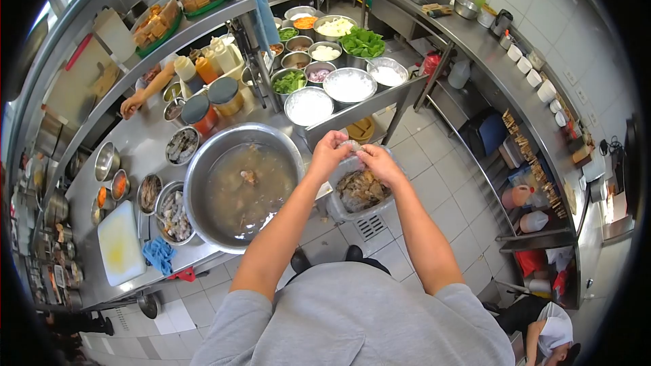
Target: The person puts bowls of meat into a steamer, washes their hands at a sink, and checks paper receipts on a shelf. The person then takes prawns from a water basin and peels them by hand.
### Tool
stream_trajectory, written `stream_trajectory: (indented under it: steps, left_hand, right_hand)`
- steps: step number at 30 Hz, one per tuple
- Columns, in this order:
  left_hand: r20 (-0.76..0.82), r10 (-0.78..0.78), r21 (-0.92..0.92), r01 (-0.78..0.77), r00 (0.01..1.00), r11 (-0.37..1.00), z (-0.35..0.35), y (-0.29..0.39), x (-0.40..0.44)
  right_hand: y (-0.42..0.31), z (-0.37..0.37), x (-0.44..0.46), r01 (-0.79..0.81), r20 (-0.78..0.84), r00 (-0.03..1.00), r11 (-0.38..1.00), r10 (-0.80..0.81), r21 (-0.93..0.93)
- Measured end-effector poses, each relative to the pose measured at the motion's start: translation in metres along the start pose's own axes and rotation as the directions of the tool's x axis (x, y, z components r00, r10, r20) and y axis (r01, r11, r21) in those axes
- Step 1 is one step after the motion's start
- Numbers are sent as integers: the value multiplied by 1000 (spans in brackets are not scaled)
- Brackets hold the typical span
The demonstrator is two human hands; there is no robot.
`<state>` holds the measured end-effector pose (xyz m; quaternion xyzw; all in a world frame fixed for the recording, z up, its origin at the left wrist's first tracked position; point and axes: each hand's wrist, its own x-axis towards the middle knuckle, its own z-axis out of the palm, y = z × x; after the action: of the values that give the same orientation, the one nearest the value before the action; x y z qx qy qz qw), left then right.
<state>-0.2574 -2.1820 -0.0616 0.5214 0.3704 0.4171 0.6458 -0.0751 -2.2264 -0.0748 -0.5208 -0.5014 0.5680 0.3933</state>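
Note:
Between the fingertips of both my hands is a small, greyish, translucent shrimp (350, 144). My left hand (328, 157) pinches it from one side, and my right hand (381, 165) pinches it from the other. Directly beneath them stands a clear plastic tub (336, 213) with brownish shrimp shells (363, 191) inside. To the left is a big steel basin (192, 186) of cloudy water, with a brownish piece (249, 177) at the surface. Beside that basin, a steel bowl holds pale shrimp (178, 217), and another bowl holds greyish shrimp (182, 146).
A white cutting board (121, 242) and blue cloth (159, 255) lie on the left counter. Metal pans of chopped vegetables and lettuce (363, 42) stand ahead. A co-worker's hand (133, 104) rests across the counter; another person (550, 329) is at lower right. A floor drain (371, 228) lies below.

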Motion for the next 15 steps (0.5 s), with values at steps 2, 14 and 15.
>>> stream_trajectory:
  steps: [2, 14, 15]
  left_hand:
    - [38, 58, 53, -60, 998, 997, -6, -9, 2]
    - [87, -54, 437, 10, 995, 899, -20, 9, -13]
    - [92, -89, 453, 37, 992, 891, -20, 10, -14]
  right_hand:
    - [-2, 4, 1, 4, -58, 998, 1000, -4, -9]
    - [-2, 16, -1, 101, -223, 954, 915, -200, -390]
    - [-3, 16, -2, 94, -230, 952, 905, -204, -415]
